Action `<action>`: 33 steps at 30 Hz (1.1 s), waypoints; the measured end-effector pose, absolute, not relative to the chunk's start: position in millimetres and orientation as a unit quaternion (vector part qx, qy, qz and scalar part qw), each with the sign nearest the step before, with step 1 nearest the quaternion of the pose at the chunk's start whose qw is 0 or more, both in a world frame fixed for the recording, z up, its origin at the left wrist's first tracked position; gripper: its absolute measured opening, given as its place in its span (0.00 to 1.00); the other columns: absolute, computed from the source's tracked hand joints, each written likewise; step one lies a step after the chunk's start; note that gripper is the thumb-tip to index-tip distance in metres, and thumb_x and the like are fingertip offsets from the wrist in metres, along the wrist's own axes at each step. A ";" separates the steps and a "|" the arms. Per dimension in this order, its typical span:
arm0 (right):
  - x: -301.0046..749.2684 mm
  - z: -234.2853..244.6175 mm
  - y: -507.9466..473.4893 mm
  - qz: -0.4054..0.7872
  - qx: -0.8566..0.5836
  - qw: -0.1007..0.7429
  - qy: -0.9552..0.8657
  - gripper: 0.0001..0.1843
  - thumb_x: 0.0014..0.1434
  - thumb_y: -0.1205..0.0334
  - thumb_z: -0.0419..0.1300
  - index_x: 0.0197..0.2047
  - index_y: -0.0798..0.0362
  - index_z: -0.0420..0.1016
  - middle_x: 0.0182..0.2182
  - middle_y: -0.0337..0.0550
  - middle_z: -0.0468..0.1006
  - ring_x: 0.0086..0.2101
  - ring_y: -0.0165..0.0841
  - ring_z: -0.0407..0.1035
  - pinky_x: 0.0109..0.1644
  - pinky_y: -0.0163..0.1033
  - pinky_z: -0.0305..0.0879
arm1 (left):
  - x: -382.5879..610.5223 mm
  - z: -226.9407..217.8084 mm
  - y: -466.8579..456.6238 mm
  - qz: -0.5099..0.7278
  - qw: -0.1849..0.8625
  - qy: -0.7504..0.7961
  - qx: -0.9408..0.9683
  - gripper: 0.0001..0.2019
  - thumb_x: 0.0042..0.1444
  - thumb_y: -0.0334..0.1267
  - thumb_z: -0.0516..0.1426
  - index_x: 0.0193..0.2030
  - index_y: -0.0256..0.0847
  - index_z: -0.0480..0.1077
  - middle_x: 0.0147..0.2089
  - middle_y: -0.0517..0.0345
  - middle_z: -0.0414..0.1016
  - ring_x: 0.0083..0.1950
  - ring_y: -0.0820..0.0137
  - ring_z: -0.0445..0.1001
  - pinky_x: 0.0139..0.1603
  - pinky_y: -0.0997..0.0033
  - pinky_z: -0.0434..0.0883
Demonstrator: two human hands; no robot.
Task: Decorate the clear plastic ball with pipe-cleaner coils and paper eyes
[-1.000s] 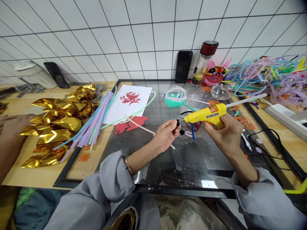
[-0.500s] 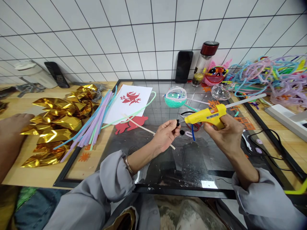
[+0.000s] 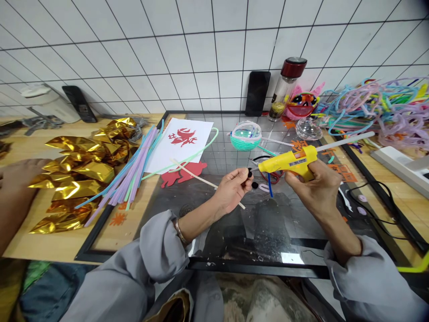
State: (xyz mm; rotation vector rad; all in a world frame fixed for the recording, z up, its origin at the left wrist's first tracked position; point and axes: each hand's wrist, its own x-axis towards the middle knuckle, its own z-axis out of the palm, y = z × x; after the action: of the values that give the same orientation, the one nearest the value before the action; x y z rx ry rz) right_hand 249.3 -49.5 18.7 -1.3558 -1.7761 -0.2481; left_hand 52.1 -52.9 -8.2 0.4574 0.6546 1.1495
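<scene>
My right hand [image 3: 313, 183] grips a yellow hot glue gun [image 3: 288, 163], a whitish glue stick [image 3: 346, 141] jutting from its back. Pinched in the fingertips of my left hand [image 3: 233, 190] is a small black piece [image 3: 250, 172], with the gun's nozzle right at it. Whether the two touch I cannot tell. Just below, a black disc [image 3: 255, 185] lies on the glass panel [image 3: 208, 223], beside a pale lilac coil [image 3: 263, 188] and a blue stem [image 3: 270, 185]. Beyond the hands sits a clear ball [image 3: 246, 135] wrapped in green and lilac stems.
Gold foil shapes [image 3: 80, 179], pipe cleaners [image 3: 130, 165], white paper [image 3: 179, 143] and red cutouts [image 3: 184, 174] lie leftward. Another person's hand [image 3: 20, 179] rests at far left. A phone [image 3: 257, 94] and glass bottle [image 3: 284, 91] stand behind. Tangled stems [image 3: 365, 107] and a power strip [image 3: 402, 167] are rightward.
Both hands have barely moved. The nozzle stays close against the black piece in my left fingers, and everything on the table lies as before.
</scene>
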 end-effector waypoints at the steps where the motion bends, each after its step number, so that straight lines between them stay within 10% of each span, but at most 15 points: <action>1: 249.3 19.0 -49.7 -0.097 -0.550 0.429 -0.711 0.17 0.48 0.58 0.61 0.19 0.48 0.54 0.17 0.35 0.62 0.20 0.29 0.58 0.24 0.37 0.51 | 52.1 -8.2 -52.9 0.530 0.763 0.302 0.212 0.14 0.42 0.38 0.69 0.28 0.33 0.70 0.28 0.60 0.71 0.26 0.82 0.66 0.27 0.81 0.63; 33: 256.4 19.3 -46.2 -0.032 -0.602 0.415 -0.682 0.19 0.45 0.56 0.61 0.18 0.48 0.51 0.16 0.32 0.56 0.19 0.27 0.52 0.23 0.36 0.49 | 52.0 -9.1 -52.4 0.534 0.751 0.321 0.219 0.13 0.44 0.38 0.68 0.28 0.33 0.70 0.28 0.59 0.71 0.25 0.82 0.66 0.27 0.80 0.64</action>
State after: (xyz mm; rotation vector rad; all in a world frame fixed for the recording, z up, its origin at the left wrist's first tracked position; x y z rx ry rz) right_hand 256.4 -46.2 19.3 -1.5121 -1.7134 -0.0806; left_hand 52.0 -52.4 -9.1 0.4781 0.7017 1.1661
